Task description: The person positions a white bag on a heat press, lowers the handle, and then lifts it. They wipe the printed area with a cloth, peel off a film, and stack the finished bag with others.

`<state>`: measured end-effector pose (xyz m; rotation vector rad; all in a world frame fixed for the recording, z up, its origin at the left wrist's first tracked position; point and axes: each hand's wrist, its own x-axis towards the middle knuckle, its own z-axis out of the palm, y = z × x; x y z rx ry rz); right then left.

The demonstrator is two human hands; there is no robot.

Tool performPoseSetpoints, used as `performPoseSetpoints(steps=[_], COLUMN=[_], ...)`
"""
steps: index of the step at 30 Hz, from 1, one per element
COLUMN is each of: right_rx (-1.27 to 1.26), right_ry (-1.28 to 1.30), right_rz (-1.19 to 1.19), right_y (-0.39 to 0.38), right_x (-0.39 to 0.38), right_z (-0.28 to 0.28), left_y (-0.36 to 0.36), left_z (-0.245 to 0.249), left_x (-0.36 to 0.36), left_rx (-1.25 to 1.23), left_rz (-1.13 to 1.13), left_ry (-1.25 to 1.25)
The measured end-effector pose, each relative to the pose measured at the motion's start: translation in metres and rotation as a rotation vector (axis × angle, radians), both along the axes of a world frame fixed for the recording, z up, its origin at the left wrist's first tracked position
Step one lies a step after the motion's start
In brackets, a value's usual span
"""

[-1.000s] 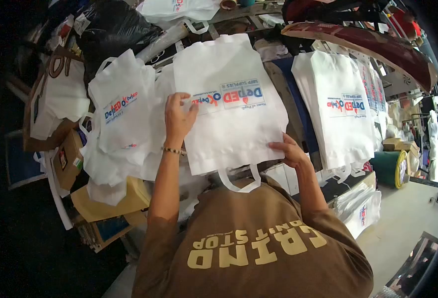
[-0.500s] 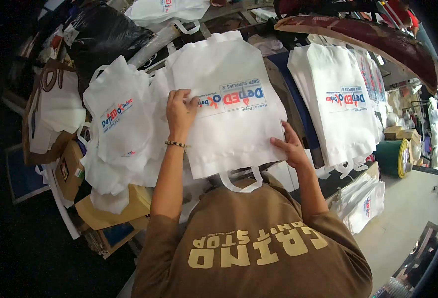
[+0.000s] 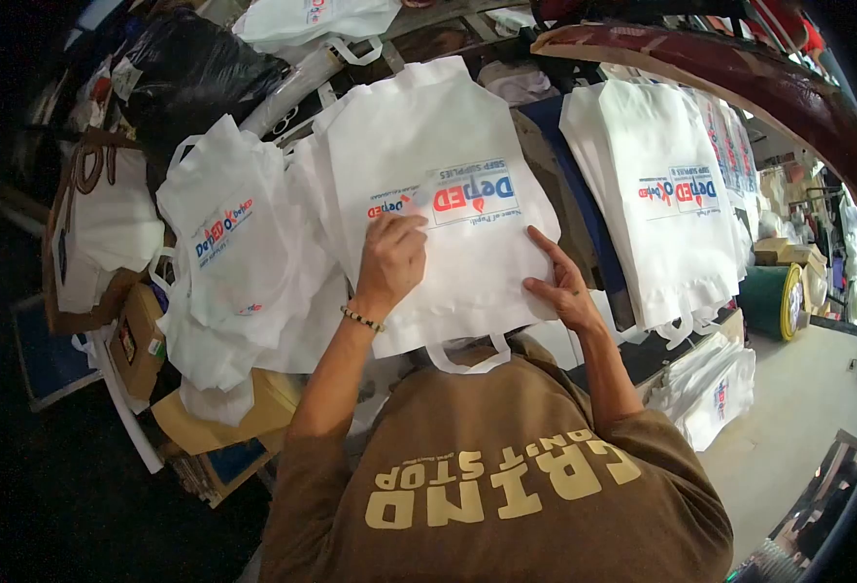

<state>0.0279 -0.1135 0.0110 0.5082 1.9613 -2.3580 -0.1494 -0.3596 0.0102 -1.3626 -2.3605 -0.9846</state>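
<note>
Central bag: a flat, white, fabric-like rectangular bag with blue-and-red lettering (image 3: 457, 257) is placed in front of the torso, face up; its lettering is turned upside down to the wearer.
Handle: a white looped strap (image 3: 467, 367) is seen at the near edge of the central bag, against a brown short-sleeved shirt with cream lettering (image 3: 535, 476).
Left hand: the bare left hand (image 3: 392, 260), with a dark beaded bracelet (image 3: 362, 319) at its wrist, is held over the left half of the central bag; its fingers are curled narrow by the print, slightly blurred, and whether fabric is pinched cannot be told.
Right hand: the bare right hand (image 3: 566, 284) is set at the right edge of the central bag, thumb and forefinger spread apart; whether the edge is gripped cannot be told, the underside being hidden.
Left pile: loosely overlapped white printed bags (image 3: 239, 253) are heaped left of the central bag.
Right stack: neatly aligned white printed bags (image 3: 647, 219) are laid right of the central bag.
Step at the print: the central bag is apparently being steadied at its edge while its face is smoothed or checked.
Next move: even light contact seems called for, with the edge kept steady so that the fabric is not creased.
</note>
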Motion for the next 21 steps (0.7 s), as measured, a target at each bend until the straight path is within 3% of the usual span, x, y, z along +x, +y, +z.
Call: performPoseSetpoints(steps=[21], right_rx=[0.056], right_ry=[0.047], right_rz=[0.043], right_y=[0.009], right_x=[0.002], right_z=[-0.013], left_y=[0.029], left_z=[0.007], left_x=[0.044], left_rx=[0.016], left_rz=[-0.311], left_ry=[-0.495])
